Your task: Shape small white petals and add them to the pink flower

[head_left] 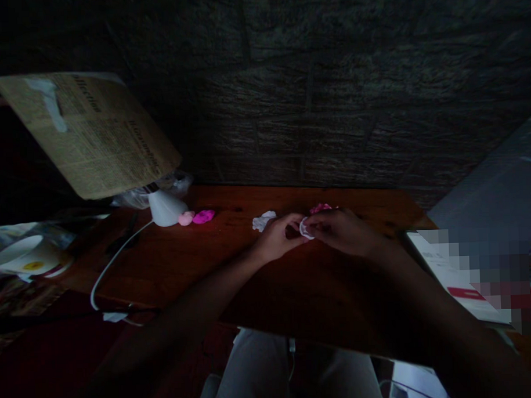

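Note:
Over the wooden table, my left hand (pixel 279 238) and my right hand (pixel 341 231) meet at a small white curved piece (pixel 306 228). Both hands pinch it between thumb and fingers; the dim light hides what it is made of. A crumpled white lump (pixel 263 221) lies just beyond my left hand. Behind my right hand shows a pinkish-red crumpled lump (pixel 320 208), partly covered by that hand. Farther left, a pale pink lump (pixel 186 218) and a bright magenta lump (pixel 204 216) sit side by side.
At the left of the table (pixel 176 266) stands a lamp with a newsprint shade (pixel 102 132) and white base (pixel 166 208). Its white cord (pixel 103 273) hangs over the edge. A white paper cup (pixel 26 256) is far left, a white box (pixel 446 274) right. The stone wall (pixel 279 94) closes the back.

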`<action>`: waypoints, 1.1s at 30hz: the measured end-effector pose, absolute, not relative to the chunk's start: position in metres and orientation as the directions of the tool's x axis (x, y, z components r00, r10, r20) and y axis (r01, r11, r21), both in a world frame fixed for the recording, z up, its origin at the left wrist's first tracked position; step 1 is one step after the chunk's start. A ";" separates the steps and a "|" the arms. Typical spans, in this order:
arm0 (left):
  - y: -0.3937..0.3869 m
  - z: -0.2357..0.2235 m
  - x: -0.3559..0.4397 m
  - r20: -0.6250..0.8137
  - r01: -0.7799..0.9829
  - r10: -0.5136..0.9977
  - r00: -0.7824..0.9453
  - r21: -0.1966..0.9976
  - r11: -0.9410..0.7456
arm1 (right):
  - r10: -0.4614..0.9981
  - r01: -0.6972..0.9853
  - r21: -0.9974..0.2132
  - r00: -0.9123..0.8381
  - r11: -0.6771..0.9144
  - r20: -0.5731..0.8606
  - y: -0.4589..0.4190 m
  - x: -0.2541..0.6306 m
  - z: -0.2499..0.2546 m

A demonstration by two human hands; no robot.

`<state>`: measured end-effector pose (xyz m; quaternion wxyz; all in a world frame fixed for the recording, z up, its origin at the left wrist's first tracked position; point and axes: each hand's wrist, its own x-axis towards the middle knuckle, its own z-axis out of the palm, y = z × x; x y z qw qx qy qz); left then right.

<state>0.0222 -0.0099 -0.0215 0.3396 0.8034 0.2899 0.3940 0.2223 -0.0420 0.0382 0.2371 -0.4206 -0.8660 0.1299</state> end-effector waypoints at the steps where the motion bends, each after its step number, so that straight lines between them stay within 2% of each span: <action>1: -0.010 -0.022 0.022 0.440 0.196 0.732 0.520 0.773 -0.604 | 0.796 0.666 -0.438 -0.527 0.605 0.298 -0.042 0.222 0.038; 9: -0.008 -0.025 0.022 0.436 0.223 0.747 0.503 0.769 -0.599 | 0.798 0.565 -0.604 -0.564 0.562 0.215 -0.042 0.227 0.036; 27: -0.006 -0.029 0.022 0.405 0.232 0.758 0.511 0.784 -0.576 | 0.826 0.647 -0.521 -0.497 0.556 0.265 -0.041 0.219 0.031; 33: -0.006 -0.028 0.022 0.410 0.217 0.741 0.532 0.779 -0.588 | 0.825 0.600 -0.596 -0.525 0.534 0.211 -0.041 0.221 0.029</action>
